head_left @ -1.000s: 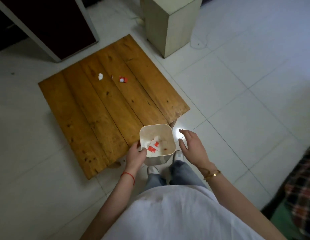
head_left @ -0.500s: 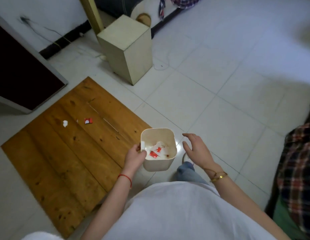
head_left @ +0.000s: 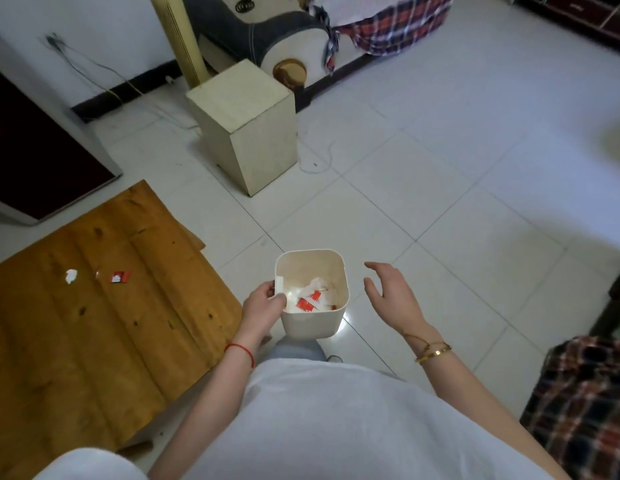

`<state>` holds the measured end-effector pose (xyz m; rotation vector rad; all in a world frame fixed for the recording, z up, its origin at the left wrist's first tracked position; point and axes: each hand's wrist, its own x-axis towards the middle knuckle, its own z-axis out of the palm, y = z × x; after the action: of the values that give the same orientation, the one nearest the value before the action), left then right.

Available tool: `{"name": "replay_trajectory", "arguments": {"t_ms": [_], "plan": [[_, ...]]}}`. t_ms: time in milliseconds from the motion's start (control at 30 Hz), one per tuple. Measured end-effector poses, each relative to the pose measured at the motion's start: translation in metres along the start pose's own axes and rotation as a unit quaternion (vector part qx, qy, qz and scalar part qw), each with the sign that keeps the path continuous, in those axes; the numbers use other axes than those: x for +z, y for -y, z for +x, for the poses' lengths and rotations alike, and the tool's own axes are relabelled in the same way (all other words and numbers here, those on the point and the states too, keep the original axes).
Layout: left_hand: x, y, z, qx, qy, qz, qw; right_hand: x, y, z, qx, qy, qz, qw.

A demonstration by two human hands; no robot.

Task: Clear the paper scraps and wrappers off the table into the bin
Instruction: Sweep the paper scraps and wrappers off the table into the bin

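Holding the bin by its rim, the left hand is pinching closed on it beside the table — scraps are lying inside already. A white scrap and red wrapper are waiting on the table, likely next to collect. The right hand is hovering empty, fingers spread.

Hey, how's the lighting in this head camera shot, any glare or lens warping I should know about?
Head view: dim and bluish overall, darkening toward the corners; one bright glare spot on the floor tile just right of the bin; wide-angle bending curves the tile lines and table edges; scraps in the bin and the wrapper on the table are soft but readable; left hand and right hand show no obvious motion blur.
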<state>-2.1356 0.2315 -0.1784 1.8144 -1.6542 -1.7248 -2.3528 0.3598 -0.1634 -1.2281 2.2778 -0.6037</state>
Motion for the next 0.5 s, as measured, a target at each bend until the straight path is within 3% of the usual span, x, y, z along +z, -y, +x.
{"name": "replay_trajectory", "arguments": {"t_ms": [233,500], "plan": [[-0.003,-0.049,0.070,-0.017,-0.039,0.002,0.999,-0.010,0.002,0.110,-0.037,0.034,-0.010,0.999],[-0.044,-0.115,0.175,-0.044,-0.094,-0.054,0.993,-0.010,0.057,0.283,-0.106,0.079,-0.038,0.991]]}}
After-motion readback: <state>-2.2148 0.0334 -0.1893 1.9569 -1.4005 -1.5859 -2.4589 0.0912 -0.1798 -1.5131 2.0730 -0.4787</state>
